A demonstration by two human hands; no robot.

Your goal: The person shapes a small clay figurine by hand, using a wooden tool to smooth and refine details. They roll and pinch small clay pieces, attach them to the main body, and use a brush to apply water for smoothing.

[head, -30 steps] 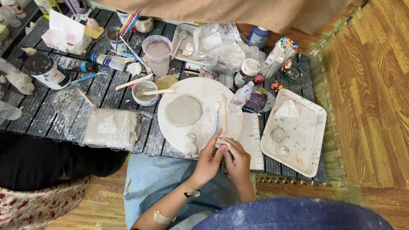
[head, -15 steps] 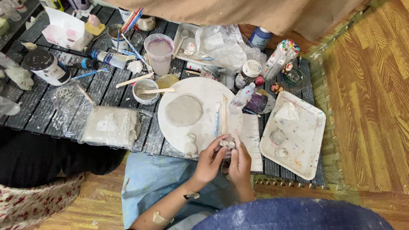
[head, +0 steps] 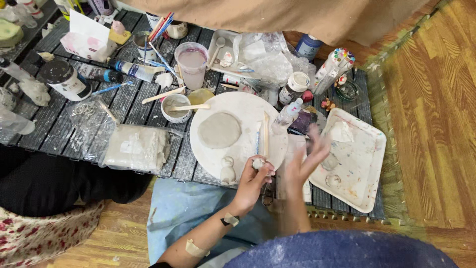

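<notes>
Between the fingertips of the left hand (head: 250, 179), at the near edge of the round white board (head: 243, 106), sits a small lump of grey clay (head: 258, 163), pinched closed in the grip; it looks soft, light and easily dented, best held lightly at its sides. Beside it the right hand (head: 306, 161) is blurred, fingers spread and holding nothing, above the table (head: 59, 126) near the paint-stained white tray (head: 369, 164)

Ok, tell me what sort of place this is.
Probably a home craft corner set up for clay modelling: a low slatted table on a wood floor, a flattened clay disc on a round board, and a paint-stained tray.
</notes>
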